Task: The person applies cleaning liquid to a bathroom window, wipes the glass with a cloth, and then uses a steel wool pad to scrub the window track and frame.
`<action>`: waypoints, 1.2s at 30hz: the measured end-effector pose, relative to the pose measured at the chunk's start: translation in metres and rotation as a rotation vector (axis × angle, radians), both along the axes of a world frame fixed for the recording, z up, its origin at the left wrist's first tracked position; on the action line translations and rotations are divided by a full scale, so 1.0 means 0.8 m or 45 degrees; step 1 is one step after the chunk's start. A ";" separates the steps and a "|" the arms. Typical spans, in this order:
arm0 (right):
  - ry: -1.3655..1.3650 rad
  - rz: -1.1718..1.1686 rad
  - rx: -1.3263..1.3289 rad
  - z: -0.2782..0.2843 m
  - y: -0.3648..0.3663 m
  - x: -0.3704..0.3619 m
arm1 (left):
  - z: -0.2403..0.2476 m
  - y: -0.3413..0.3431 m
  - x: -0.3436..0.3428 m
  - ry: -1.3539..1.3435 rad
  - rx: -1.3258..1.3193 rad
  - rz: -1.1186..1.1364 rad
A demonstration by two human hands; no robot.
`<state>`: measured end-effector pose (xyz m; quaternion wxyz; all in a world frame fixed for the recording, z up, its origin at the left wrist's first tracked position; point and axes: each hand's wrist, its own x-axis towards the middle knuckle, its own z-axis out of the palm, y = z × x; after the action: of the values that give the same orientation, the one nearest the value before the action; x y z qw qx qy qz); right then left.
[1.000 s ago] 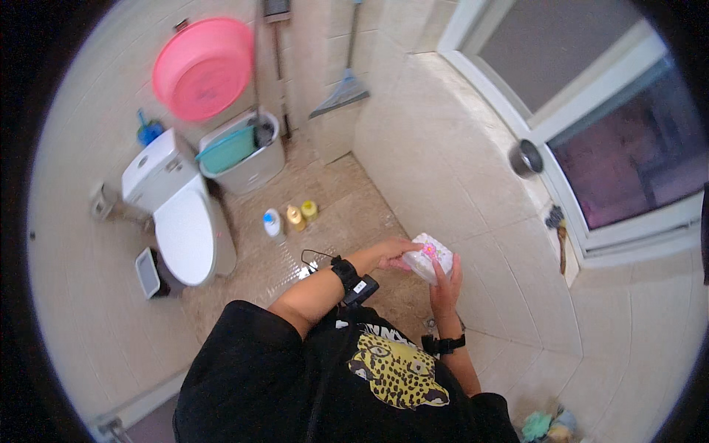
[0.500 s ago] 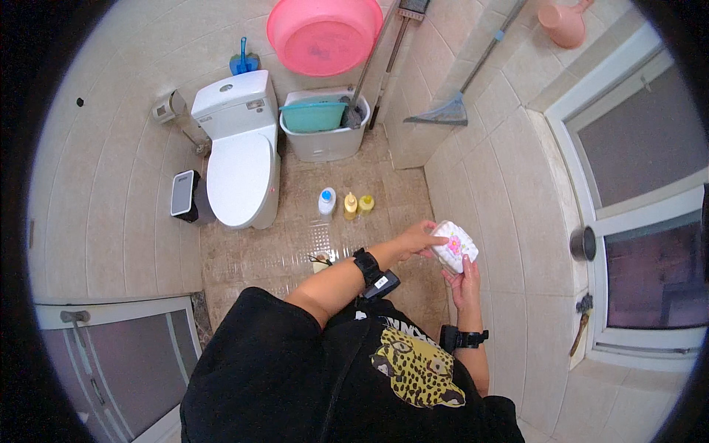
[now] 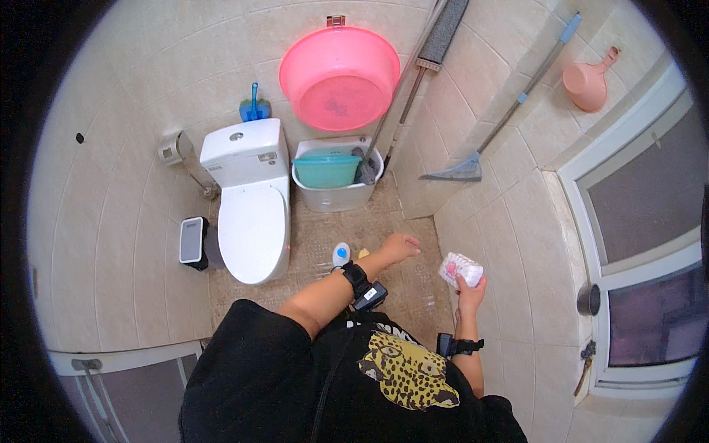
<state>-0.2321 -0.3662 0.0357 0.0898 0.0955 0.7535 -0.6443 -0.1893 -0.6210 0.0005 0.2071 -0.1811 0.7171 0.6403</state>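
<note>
My right hand (image 3: 470,293) grips a small white packet (image 3: 459,271) printed with a pink flower, near the right-hand wall. The thumb lies across its face. To the left of it my left hand (image 3: 401,249) hangs over the floor, empty, its fingers loosely bent and a little apart. Beside my left forearm, a white bottle with a blue cap (image 3: 340,255) stands on the floor. A yellow bottle (image 3: 363,253) next to it is mostly hidden by that forearm.
Ahead are a white toilet (image 3: 253,225), a black-and-white bin (image 3: 193,244) and a white tub (image 3: 337,198) holding a teal basin (image 3: 327,171). A pink basin (image 3: 340,77), a broom (image 3: 458,170) and a pink dipper (image 3: 588,86) hang on the walls. A window (image 3: 653,310) is at right.
My left hand has let go of the white packet and moved left. My right hand alone keeps hold of it. The view has tilted upward, and my left forearm now covers part of the bottles.
</note>
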 end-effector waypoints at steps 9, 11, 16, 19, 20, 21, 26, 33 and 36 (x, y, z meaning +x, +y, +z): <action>0.056 0.272 0.048 0.028 -0.073 0.002 | 0.045 0.006 0.007 0.362 -0.074 0.327; -0.146 0.207 -0.337 0.032 -0.070 -0.009 | 0.066 0.011 0.000 0.046 0.389 0.391; -0.156 0.366 -0.502 0.078 -0.069 -0.028 | 0.064 -0.005 -0.003 0.189 0.621 0.314; -0.099 0.239 -0.572 0.081 -0.051 -0.028 | 0.106 0.006 -0.011 0.103 0.555 0.332; -0.118 0.209 -0.594 0.085 -0.054 -0.024 | 0.108 0.003 -0.012 0.093 0.670 0.297; -0.125 0.176 -0.606 0.090 -0.045 -0.027 | 0.115 0.014 -0.018 0.106 0.671 0.216; -0.110 0.101 -0.552 0.085 -0.012 -0.022 | 0.110 0.053 -0.044 1.124 -0.739 -0.181; -0.001 -0.028 -0.506 0.070 0.081 0.007 | 0.147 0.182 -0.073 1.287 -0.691 -0.836; 0.072 0.029 -0.387 0.028 0.091 0.008 | 0.119 0.189 -0.080 1.404 -0.635 -0.931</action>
<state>-0.2255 -0.2933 0.0585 0.0891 0.0540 0.6506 -0.7522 -0.2533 -0.4694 0.0953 -0.0322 0.3802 0.8577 0.3446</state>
